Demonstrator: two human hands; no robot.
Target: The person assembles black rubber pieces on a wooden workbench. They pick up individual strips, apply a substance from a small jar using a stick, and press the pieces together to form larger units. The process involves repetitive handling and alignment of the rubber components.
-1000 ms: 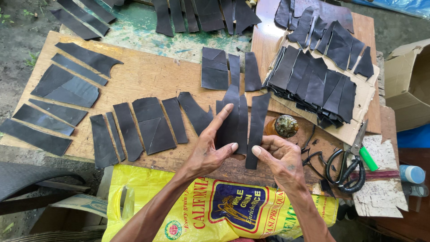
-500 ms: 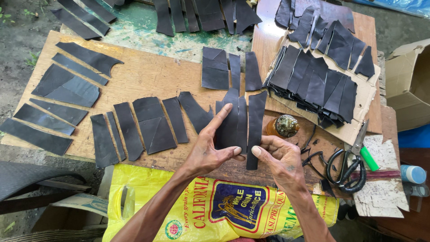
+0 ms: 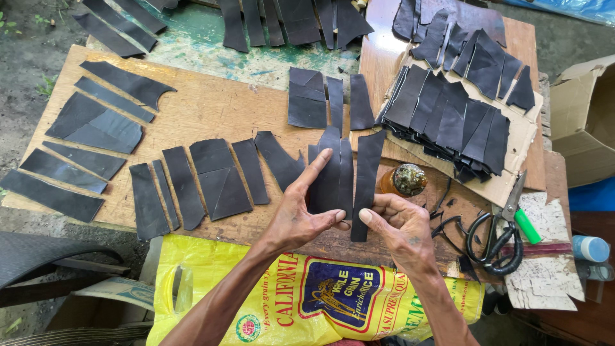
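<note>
Black rubber strips (image 3: 349, 179) upright, overlapping, on board.

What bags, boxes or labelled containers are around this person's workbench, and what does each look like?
Printed sack: under the forearms, at the bench's near edge; yellow plastic with a blue and red emblem.
Cardboard box: far right, brown, open.
Small bottle: right edge, lying down, blue and white.
Round jar: just beyond the right hand, mottled lid.

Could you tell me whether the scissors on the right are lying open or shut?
Shut: the scissors lie flat on the wooden board with both black handle loops side by side and the blades together as one point.
</note>
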